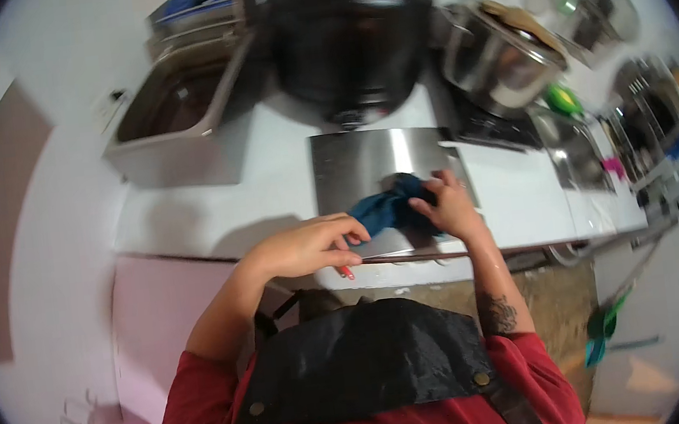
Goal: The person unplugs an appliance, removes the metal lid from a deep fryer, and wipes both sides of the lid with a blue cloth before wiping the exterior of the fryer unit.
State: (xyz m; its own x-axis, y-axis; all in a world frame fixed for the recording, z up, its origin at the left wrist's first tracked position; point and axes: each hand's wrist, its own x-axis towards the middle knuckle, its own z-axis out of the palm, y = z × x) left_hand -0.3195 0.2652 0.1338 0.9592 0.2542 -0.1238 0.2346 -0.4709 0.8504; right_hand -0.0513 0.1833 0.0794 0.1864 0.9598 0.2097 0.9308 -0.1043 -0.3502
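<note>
A crumpled dark blue cloth lies on a brushed-metal plate near the counter's front edge. My right hand grips the cloth's right end between thumb and fingers. Over the plate's front left corner is my left hand, fingers bent, beside the cloth's left end. Whether it touches the cloth cannot be told. A small red object shows just below the left thumb, mostly hidden by the hand.
Behind the plate stands a large black pot. To its left is a rectangular metal basin; to its right, a steel pot on a black cooktop. A metal tray sits farther right. A white wall bounds the left side.
</note>
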